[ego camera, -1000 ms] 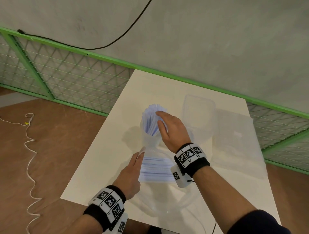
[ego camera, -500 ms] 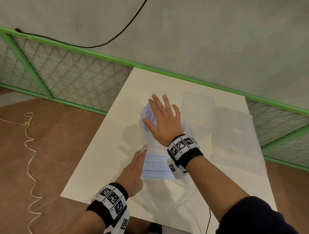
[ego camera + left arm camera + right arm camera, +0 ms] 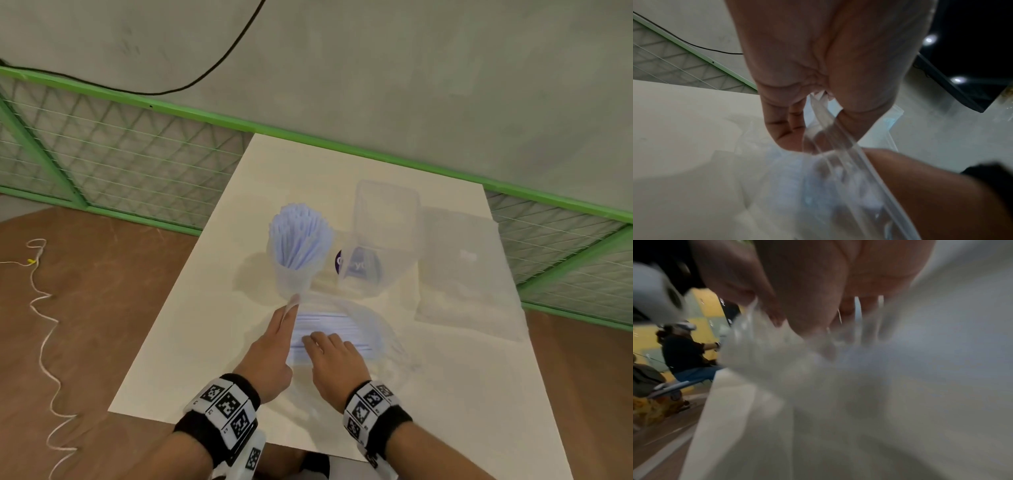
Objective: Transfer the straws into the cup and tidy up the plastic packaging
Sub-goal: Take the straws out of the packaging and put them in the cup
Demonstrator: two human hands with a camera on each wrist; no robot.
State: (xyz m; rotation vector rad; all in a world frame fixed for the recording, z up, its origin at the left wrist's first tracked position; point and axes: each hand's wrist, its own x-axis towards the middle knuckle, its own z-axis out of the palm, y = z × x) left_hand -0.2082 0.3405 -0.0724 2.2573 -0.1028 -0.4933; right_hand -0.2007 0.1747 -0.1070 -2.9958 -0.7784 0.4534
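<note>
A clear cup (image 3: pixel 296 274) stands mid-table, filled with a fanned bunch of pale blue-white straws (image 3: pixel 298 233). In front of it lies a clear plastic bag (image 3: pixel 376 329) with more straws (image 3: pixel 329 323) inside. My left hand (image 3: pixel 291 306) pinches the bag's raised edge just below the cup; the left wrist view shows the clear strip (image 3: pixel 824 116) passing between thumb and fingers of the left hand (image 3: pixel 818 104). My right hand (image 3: pixel 318 341) reaches into the bag, its slightly bent fingers lying on the straws. The right wrist view is blurred; there the right hand (image 3: pixel 813 318) points down into the plastic.
A clear plastic box (image 3: pixel 387 219) with a purple label (image 3: pixel 356 263) stands right of the cup. A second flat plastic bag (image 3: pixel 462 274) lies at the right of the white table (image 3: pixel 205 325). Green mesh fencing (image 3: pixel 120 161) runs behind; a white cord (image 3: pixel 44 308) trails on the floor.
My right hand has left the cup's straws, spread open above them, then drawn back to the bag. The left hand keeps pinching the bag's edge.
</note>
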